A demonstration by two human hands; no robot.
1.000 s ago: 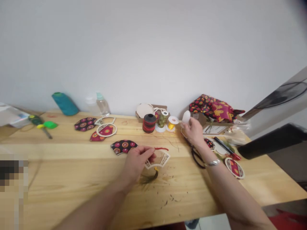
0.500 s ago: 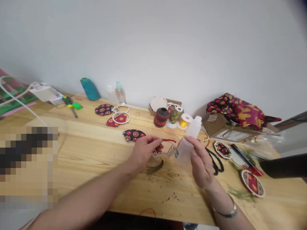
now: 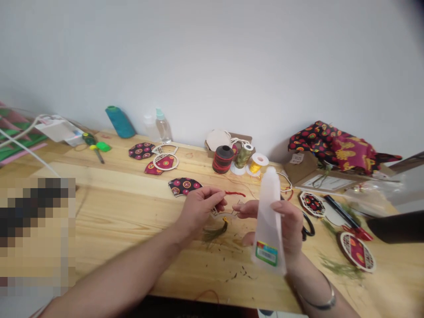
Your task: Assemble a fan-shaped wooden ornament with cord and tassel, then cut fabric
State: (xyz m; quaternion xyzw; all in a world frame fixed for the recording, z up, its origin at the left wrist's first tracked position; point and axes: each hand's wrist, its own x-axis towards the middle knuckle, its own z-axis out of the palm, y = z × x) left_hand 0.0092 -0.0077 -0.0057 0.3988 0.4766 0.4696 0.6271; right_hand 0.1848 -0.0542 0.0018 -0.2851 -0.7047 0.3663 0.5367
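My left hand [image 3: 198,210] is closed in a pinch on a small cut-out wooden frame [image 3: 221,215], partly covered by the fingers. A red cord [image 3: 236,193] sticks out to the right above it, and a dark green tassel [image 3: 217,232] with a yellow top hangs below. In my right hand [image 3: 293,229] is a translucent white squeeze bottle [image 3: 269,207], tilted slightly, with a barcode label near its lower end. Some right fingertips reach past the bottle to the frame's right end; whether they touch it I cannot tell. A dark patterned fabric fan shape [image 3: 184,186] lies behind my left hand.
Behind the hands stand a black-and-red thread spool [image 3: 223,160], a green spool [image 3: 244,155] and a yellow spool [image 3: 258,164]. Black-handled scissors [image 3: 308,226] lie right of the bottle. Finished-looking round [image 3: 357,251] and octagonal [image 3: 312,204] pieces lie further right, near a cardboard box [image 3: 301,174].
My right hand has closed around the bottle and brought it nearer, turning its label into view. Its fingers now extend toward the frame. My left hand keeps its pinch almost in place.
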